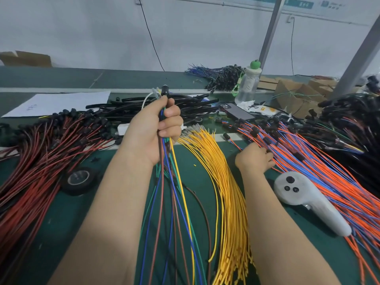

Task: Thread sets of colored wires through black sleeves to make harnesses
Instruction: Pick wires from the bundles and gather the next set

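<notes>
As left hand (152,128) grips, wires (174,192) hang.

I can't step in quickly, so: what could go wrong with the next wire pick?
1. The right hand digs into the dense orange and blue wires; pulling one could drag tangled neighbours along.
2. The white controller lies at that pile's edge beside the forearm, so a tug may shift it.
3. The mixed bundle in the left hand trails next to the yellow wires and might snag them.
</notes>
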`<action>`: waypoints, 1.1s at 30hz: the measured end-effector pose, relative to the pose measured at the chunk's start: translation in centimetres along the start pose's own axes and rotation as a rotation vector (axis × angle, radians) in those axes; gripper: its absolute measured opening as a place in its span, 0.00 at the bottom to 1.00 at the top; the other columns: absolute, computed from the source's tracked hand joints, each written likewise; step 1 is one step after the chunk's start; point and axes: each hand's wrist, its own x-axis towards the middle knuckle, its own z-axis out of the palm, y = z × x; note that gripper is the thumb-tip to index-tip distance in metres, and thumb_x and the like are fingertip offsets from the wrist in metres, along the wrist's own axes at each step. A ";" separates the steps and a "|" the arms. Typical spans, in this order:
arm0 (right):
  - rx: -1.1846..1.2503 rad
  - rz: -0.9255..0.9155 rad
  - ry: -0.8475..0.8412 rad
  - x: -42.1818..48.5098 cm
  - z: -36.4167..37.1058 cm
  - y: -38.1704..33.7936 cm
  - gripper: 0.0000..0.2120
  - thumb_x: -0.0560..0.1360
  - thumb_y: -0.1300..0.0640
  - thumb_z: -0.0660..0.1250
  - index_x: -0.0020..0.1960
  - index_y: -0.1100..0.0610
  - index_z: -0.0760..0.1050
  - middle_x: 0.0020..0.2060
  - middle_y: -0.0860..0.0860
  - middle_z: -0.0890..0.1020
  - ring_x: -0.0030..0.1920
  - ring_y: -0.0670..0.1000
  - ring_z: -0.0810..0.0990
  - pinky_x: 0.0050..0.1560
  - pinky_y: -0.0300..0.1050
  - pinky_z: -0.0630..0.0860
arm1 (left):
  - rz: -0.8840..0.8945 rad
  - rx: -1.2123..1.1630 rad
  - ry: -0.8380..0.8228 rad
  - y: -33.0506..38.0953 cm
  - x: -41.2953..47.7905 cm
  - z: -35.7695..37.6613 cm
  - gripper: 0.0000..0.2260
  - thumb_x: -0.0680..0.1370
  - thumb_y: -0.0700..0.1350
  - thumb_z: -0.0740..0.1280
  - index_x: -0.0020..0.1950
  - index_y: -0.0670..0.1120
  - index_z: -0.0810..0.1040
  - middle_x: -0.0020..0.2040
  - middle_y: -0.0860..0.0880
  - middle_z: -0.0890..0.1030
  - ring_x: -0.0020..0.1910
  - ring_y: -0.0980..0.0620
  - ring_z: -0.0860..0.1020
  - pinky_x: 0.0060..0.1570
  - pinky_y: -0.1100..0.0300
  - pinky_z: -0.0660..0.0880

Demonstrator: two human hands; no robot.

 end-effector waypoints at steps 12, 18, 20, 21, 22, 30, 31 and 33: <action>0.013 -0.037 0.007 -0.4 0.2 -0.4 0.18 0.76 0.62 0.61 0.65 0.61 0.69 0.66 0.61 0.72 0.69 0.62 0.64 0.67 0.56 0.60 | 0.024 0.104 0.086 -0.6 0.6 -1.2 0.13 0.83 0.45 0.54 0.40 0.44 0.68 0.24 0.53 0.67 0.17 0.61 0.60 0.14 0.70 0.57; 0.436 -0.195 0.122 -1.1 -3.2 -3.4 0.12 0.79 0.62 0.59 0.62 0.63 0.71 0.61 0.62 0.75 0.62 0.62 0.72 0.60 0.50 0.67 | 0.169 0.452 0.285 -2.5 1.4 -1.7 0.11 0.83 0.43 0.56 0.43 0.43 0.72 0.32 0.49 0.77 0.24 0.59 0.71 0.23 0.68 0.71; 0.589 -0.393 0.133 -2.3 -5.7 -6.0 0.10 0.80 0.61 0.60 0.59 0.63 0.73 0.58 0.60 0.78 0.59 0.59 0.75 0.58 0.49 0.68 | 0.219 0.495 0.334 -3.5 1.8 -1.7 0.09 0.83 0.42 0.56 0.47 0.42 0.73 0.42 0.47 0.80 0.35 0.56 0.78 0.34 0.63 0.79; 0.603 -0.489 0.104 -3.3 -6.9 -7.4 0.10 0.80 0.60 0.61 0.58 0.62 0.75 0.56 0.58 0.79 0.58 0.58 0.76 0.58 0.49 0.70 | 0.233 0.486 0.343 -3.8 2.0 -1.6 0.08 0.83 0.42 0.57 0.50 0.42 0.73 0.47 0.46 0.80 0.41 0.54 0.79 0.38 0.61 0.80; 0.579 -0.571 0.058 -4.4 -7.8 -8.7 0.09 0.79 0.60 0.62 0.57 0.61 0.76 0.55 0.57 0.81 0.56 0.57 0.78 0.59 0.50 0.72 | 0.244 0.450 0.344 -3.9 2.1 -1.4 0.06 0.82 0.42 0.57 0.52 0.42 0.73 0.49 0.47 0.79 0.43 0.53 0.79 0.39 0.59 0.80; 0.330 -0.884 -0.189 -11.6 -8.8 -11.9 0.14 0.75 0.66 0.59 0.56 0.61 0.80 0.53 0.58 0.82 0.56 0.56 0.77 0.50 0.40 0.70 | 0.185 0.097 0.416 -1.4 2.4 -1.4 0.09 0.83 0.41 0.54 0.50 0.45 0.73 0.41 0.48 0.77 0.33 0.52 0.76 0.32 0.60 0.73; 0.369 -0.914 -0.215 -12.3 -8.8 -11.7 0.15 0.75 0.66 0.58 0.57 0.59 0.80 0.53 0.56 0.82 0.55 0.55 0.78 0.49 0.38 0.69 | 0.179 0.052 0.423 -1.1 2.2 -1.6 0.09 0.83 0.41 0.54 0.49 0.45 0.73 0.39 0.48 0.77 0.33 0.52 0.76 0.32 0.60 0.74; 0.492 -0.939 -0.242 -13.6 -8.8 -11.4 0.14 0.76 0.66 0.58 0.57 0.58 0.78 0.52 0.54 0.82 0.54 0.53 0.78 0.51 0.38 0.70 | 0.180 -0.015 0.417 -0.4 1.7 -1.6 0.12 0.83 0.41 0.53 0.43 0.44 0.71 0.34 0.48 0.77 0.31 0.53 0.76 0.26 0.64 0.74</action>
